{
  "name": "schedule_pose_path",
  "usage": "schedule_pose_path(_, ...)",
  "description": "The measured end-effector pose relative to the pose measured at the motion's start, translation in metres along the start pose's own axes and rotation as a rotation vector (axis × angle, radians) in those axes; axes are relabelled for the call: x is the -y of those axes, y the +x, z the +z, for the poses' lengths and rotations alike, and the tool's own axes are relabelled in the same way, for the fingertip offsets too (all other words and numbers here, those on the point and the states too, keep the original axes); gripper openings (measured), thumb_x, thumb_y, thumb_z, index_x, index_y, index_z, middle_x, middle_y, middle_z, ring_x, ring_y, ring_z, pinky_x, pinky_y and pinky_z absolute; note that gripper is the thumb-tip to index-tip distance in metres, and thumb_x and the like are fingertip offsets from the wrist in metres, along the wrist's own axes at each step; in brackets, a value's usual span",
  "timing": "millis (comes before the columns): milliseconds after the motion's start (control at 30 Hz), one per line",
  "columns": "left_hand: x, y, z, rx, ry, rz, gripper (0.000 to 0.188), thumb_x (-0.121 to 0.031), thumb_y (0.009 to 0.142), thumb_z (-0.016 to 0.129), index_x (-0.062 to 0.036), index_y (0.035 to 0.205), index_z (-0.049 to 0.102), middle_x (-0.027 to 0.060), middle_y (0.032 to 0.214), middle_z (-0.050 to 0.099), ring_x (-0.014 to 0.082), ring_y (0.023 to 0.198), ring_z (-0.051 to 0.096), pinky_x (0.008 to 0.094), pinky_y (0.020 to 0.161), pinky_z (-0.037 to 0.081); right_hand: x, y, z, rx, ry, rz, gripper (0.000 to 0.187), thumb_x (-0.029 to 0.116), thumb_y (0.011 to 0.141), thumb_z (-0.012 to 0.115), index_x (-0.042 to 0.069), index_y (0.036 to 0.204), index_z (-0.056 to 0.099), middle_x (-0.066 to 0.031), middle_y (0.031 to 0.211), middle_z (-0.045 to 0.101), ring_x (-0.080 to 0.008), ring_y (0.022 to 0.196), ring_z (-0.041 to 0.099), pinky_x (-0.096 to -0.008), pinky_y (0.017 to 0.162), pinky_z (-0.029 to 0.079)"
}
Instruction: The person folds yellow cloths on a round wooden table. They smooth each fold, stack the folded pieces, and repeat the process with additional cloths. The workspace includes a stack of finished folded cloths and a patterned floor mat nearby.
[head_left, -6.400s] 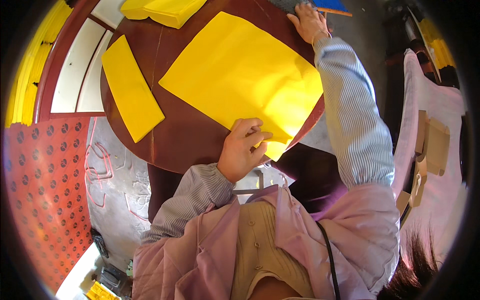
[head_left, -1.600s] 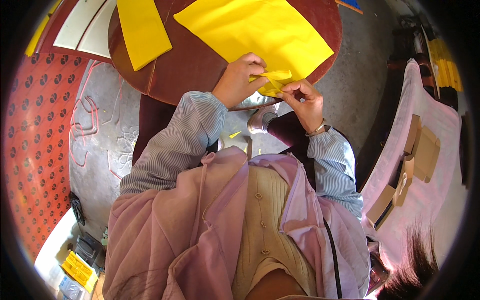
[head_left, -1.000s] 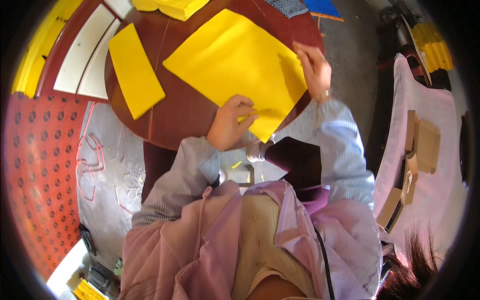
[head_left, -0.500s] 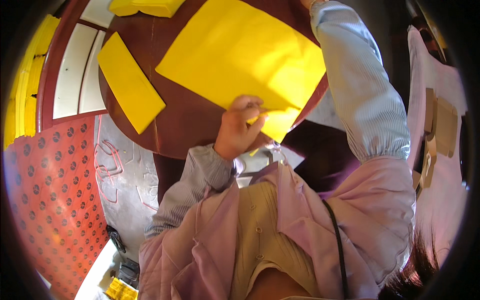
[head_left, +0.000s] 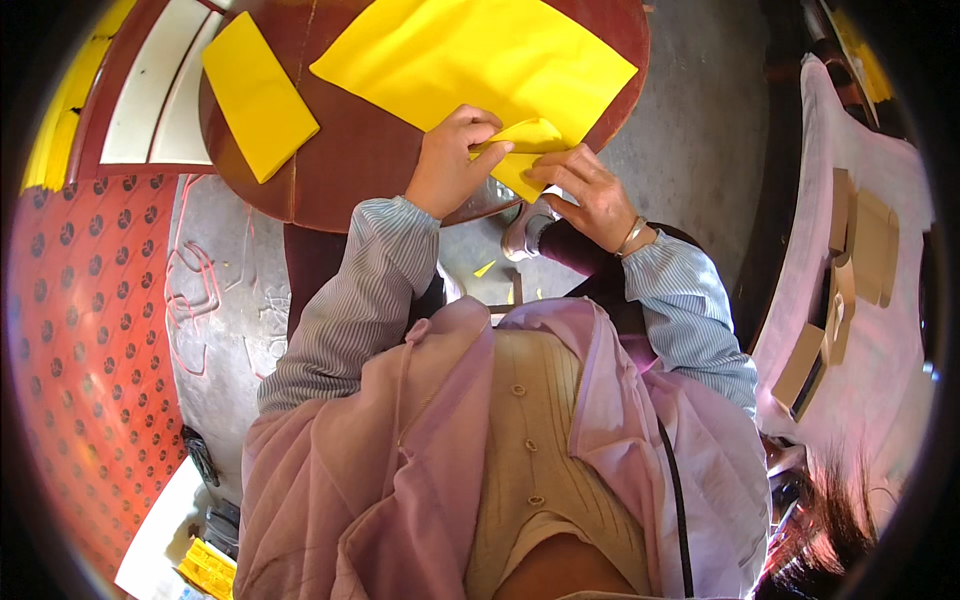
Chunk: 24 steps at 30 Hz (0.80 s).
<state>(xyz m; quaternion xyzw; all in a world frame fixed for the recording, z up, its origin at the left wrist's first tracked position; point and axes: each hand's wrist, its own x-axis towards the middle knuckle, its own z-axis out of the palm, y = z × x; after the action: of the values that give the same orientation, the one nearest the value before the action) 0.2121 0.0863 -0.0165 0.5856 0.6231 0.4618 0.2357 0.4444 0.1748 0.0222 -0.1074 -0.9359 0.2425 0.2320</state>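
Half a second ago my right arm was stretched far out over the table and only the left hand was on the paper; now the right hand (head_left: 590, 190) has come back to the near corner, and both hands meet there again, much as they did a second and a half ago.

My left hand (head_left: 452, 160) is curled, thumb and fingertips pinched on the near corner of the big yellow sheet (head_left: 470, 55), where the paper is folded up into a small flap. My right hand is half closed — fingers bent, tips pressed on the same folded corner from the other side, just touching the left fingertips. A bracelet (head_left: 632, 236) sits on that wrist. Both hands grip the sheet and nothing else.

The sheet lies flat on the round brown table (head_left: 350, 165), its near corner hanging at the table's near edge, right where my hands work. To the left of the sheet, still on the table and apart from it, lies a smaller yellow folded piece (head_left: 258, 95). Beyond the table's left edge I see a white panel in a dark frame (head_left: 150, 110), and below that a red patterned mat (head_left: 90, 340) on the grey floor (head_left: 225, 300). Under the table's near edge a scrap of yellow paper (head_left: 484, 268) lies on the floor. Off to the right of the table — well apart — is a pink cloth with brown cardboard pieces (head_left: 860, 250) on it.
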Motion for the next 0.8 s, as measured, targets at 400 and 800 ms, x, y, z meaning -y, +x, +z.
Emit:
schedule_pose_path(400,0.011,0.001,-0.008,0.091,-0.007,0.073,0.023,-0.015,0.094,0.074,0.0005,0.110,0.075,0.0115,0.120,0.070,0.0280,0.108,0.070,0.0348,0.094,0.055,-0.028,-0.001,0.003,-0.038,0.443,0.358,0.013,0.007,0.090,0.084,0.001,0.100,0.080,-0.0060,0.092,0.077,-0.0150,0.081,0.072,-0.0289,0.075,0.058)
schedule_pose_path(800,0.004,-0.003,0.000,-0.015,0.011,0.048,0.023,-0.015,0.088,0.081,0.0005,0.105,0.076,0.0123,0.113,0.072,0.0298,0.101,0.072,0.0360,0.091,0.057,-0.015,-0.001,0.012,-0.159,0.363,0.368,0.020,0.003,0.087,0.087,0.003,0.106,0.079,-0.0035,0.092,0.072,-0.0131,0.080,0.070,-0.0266,0.073,0.057)
